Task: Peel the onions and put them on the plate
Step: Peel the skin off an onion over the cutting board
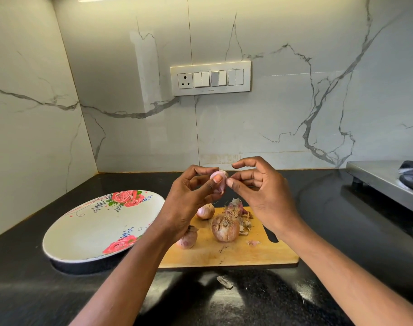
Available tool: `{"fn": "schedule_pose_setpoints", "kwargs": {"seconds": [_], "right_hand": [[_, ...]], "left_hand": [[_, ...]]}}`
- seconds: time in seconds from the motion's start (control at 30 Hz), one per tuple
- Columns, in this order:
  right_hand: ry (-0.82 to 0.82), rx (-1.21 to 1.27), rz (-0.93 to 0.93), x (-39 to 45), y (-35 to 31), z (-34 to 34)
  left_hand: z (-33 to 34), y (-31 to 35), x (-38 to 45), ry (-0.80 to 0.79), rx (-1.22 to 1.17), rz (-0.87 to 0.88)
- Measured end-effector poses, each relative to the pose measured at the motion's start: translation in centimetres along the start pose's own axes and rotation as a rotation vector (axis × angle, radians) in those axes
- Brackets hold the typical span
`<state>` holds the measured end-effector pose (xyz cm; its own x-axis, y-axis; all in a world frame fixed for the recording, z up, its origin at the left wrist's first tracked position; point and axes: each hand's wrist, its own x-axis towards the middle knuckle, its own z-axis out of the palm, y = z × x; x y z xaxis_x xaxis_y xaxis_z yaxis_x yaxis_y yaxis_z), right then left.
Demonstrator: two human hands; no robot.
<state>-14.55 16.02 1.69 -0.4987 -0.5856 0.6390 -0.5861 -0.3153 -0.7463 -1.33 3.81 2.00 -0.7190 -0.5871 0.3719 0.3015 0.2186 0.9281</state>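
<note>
Nearest you, a peel scrap [225, 282] lies on the counter [342, 267]. Your left hand [189, 203] pinches a small onion [218, 176] at 12 o'clock above the cutting board [236, 252]; your right hand [259, 191] nips its skin. Three unpeeled onions [225, 228] sit on the board, the plate [83, 231] at 9 o'clock.

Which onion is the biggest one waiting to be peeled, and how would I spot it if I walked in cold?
Find the pale wooden cutting board on the black countertop, right of the floral white plate. The large brown-skinned onion sits near the board's middle, wiry roots pointing up. It is clearly bigger than the two small pinkish onions to its left, and a heap of dry peels lies just behind it.
</note>
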Motion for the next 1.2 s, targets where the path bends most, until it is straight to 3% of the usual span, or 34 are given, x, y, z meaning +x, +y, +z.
{"fn": "schedule_pose_setpoints", "kwargs": {"seconds": [0.2,0.97,1.2], "right_hand": [[-0.017,0.009,0.029,-0.1,-0.2,0.0],[0.129,-0.249,-0.160,0.1,-0.1,1.1],[-0.046,-0.058,-0.040,0.1,0.3,0.5]], "left_hand": [[-0.2,-0.2,0.2,-0.026,0.036,0.014],[0.2,-0.1,0.1,-0.053,-0.025,0.022],[-0.4,-0.1,0.2,0.004,0.026,0.042]]}}
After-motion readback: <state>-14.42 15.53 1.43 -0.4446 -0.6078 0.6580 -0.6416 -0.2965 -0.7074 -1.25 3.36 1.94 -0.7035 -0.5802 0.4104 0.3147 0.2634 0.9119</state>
